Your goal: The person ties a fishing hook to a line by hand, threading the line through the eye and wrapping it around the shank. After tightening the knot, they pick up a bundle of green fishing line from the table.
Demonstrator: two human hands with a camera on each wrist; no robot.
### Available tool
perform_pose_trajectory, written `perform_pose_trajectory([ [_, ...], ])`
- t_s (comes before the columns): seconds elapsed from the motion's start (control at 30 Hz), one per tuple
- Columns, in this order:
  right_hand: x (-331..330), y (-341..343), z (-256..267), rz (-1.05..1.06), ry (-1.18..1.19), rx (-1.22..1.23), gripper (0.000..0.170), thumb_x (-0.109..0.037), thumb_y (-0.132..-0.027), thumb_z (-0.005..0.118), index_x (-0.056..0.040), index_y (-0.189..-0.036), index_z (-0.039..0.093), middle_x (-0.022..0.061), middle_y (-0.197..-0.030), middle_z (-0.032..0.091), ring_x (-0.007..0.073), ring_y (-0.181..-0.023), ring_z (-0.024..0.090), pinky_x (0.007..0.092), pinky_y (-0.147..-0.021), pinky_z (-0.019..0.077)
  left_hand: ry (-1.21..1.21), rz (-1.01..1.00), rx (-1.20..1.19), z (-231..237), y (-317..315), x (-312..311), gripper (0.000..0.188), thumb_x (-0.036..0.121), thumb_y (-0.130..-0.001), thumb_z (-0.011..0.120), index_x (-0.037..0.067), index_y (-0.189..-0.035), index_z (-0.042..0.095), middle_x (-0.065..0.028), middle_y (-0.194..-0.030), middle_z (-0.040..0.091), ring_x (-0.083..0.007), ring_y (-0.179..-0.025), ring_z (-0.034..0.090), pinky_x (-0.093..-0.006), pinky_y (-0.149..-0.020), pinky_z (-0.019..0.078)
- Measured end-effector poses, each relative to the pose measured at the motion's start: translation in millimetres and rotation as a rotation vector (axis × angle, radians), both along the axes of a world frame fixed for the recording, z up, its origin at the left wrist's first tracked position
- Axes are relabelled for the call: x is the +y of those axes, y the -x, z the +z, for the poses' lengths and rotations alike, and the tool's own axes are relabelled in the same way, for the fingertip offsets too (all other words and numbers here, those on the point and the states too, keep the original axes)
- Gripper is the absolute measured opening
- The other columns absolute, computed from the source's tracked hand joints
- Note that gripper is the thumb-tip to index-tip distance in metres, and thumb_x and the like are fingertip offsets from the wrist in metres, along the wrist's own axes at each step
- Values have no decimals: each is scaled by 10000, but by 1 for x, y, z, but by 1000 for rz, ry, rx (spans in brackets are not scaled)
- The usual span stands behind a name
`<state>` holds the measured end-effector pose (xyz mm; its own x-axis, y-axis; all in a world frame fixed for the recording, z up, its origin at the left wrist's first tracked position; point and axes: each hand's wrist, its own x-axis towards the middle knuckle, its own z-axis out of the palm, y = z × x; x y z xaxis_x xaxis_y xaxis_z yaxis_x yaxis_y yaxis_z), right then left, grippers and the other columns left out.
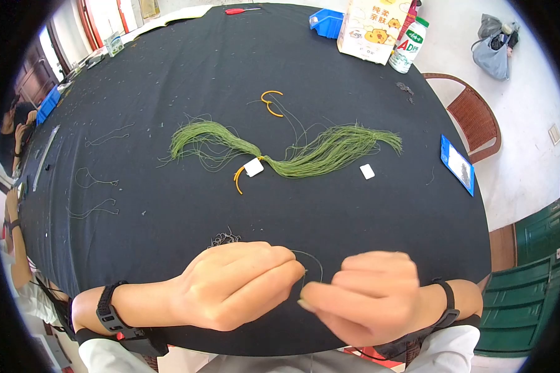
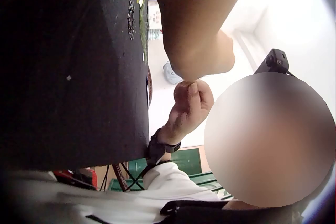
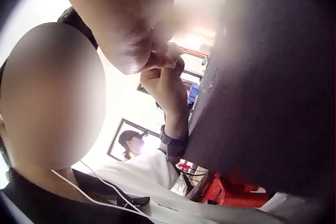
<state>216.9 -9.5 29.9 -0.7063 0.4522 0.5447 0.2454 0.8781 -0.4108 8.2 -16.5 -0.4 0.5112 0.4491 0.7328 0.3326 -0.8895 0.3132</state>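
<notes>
Over the near edge of the black table, my left hand [image 1: 239,286] and right hand [image 1: 367,292] are close together with fingers curled. A thin dark thread [image 1: 321,266] arcs between them; the left hand pinches it between thumb and forefinger, and the right thumb and forefinger pinch at its other side. The fingertips nearly meet in the left wrist view, where the right hand [image 2: 191,106] shows its curled fingers. Beyond the hands lies a bundle of green threads [image 1: 330,152], tied near its middle, with a white tag [image 1: 254,167] at the tie.
A small heap of dark thread ends [image 1: 224,238] lies just past the left hand. Yellow rings [image 1: 272,104], a second white tag [image 1: 368,171] and loose thread loops [image 1: 93,210] lie about. Farther off are a blue packet [image 1: 457,165], a bottle [image 1: 409,46] and a blue bin [image 1: 326,23].
</notes>
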Motion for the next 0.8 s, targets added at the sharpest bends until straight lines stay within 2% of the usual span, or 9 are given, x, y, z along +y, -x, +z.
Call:
perform_pose_trajectory([
  [0.07, 7, -2, 4, -26, -69, 19, 194, -22, -664, 691, -28, -843, 617, 22, -579, 448, 169, -473, 478, 290, -417, 384, -49, 8, -5, -3, 0, -1, 236, -63, -629, 689, -79, -854, 619, -138, -796, 602, -220, -599, 598, -293, -510, 513],
  [0.1, 11, -2, 6, -52, -84, 34, 208, -2, -660, 694, -22, -853, 619, 32, -596, 487, 183, -476, 495, 298, -428, 395, -74, 11, -7, -4, -1, -2, 235, -56, -627, 693, -76, -851, 624, -135, -795, 600, -214, -591, 593, -289, -502, 509],
  [0.2, 21, -4, 5, -44, 48, 93, 205, 19, -686, 700, -17, -875, 631, 68, -628, 562, 212, -502, 545, 305, -454, 422, -29, -45, -16, 2, -2, -1, 209, -53, -617, 718, -39, -815, 652, -131, -737, 622, -176, -493, 559, -253, -414, 445],
  [0.27, 25, -5, 0, -33, 130, 113, 195, 24, -706, 700, -16, -887, 640, 90, -646, 594, 225, -518, 568, 308, -466, 433, -24, -59, -25, 0, -1, -1, 216, -53, -612, 717, -38, -819, 657, -131, -739, 623, -170, -492, 558, -247, -410, 439],
  [0.37, 27, -3, -5, -55, 194, 183, 154, 62, -711, 673, -33, -833, 679, 40, -666, 645, 144, -457, 506, 241, -424, 354, -8, -75, -27, 1, 1, 0, 222, -57, -612, 708, -41, -828, 661, -132, -740, 624, -164, -494, 559, -244, -409, 437],
  [0.47, 27, -4, -4, -64, 254, 156, 139, 57, -733, 668, -32, -839, 683, 40, -667, 645, 127, -467, 511, 235, -425, 354, -1, -81, -41, 1, 0, 0, 221, -60, -618, 697, -46, -837, 664, -133, -744, 629, -161, -497, 563, -243, -413, 442],
  [0.57, 28, -7, -1, -53, 351, 77, 146, 25, -750, 669, -16, -890, 662, 94, -662, 618, 205, -512, 576, 291, -470, 426, 17, -81, -52, 0, 1, -1, 219, -65, -629, 687, -48, -846, 667, -137, -757, 637, -161, -504, 570, -244, -418, 450],
  [0.67, 29, -5, -9, -49, 342, 158, 129, 10, -772, 665, -17, -898, 666, 88, -675, 627, 174, -500, 562, 276, -461, 408, 34, -64, -56, 2, 1, -2, 214, -73, -639, 679, -48, -851, 667, -143, -771, 645, -166, -510, 579, -248, -425, 462],
  [0.8, 28, -6, -8, -66, 457, 129, 114, 2, -792, 660, -14, -906, 666, 82, -698, 641, 147, -510, 556, 256, -460, 400, 48, -46, -70, 0, -1, -2, 198, -84, -651, 678, -46, -845, 664, -149, -786, 649, -176, -521, 594, -253, -437, 476],
])
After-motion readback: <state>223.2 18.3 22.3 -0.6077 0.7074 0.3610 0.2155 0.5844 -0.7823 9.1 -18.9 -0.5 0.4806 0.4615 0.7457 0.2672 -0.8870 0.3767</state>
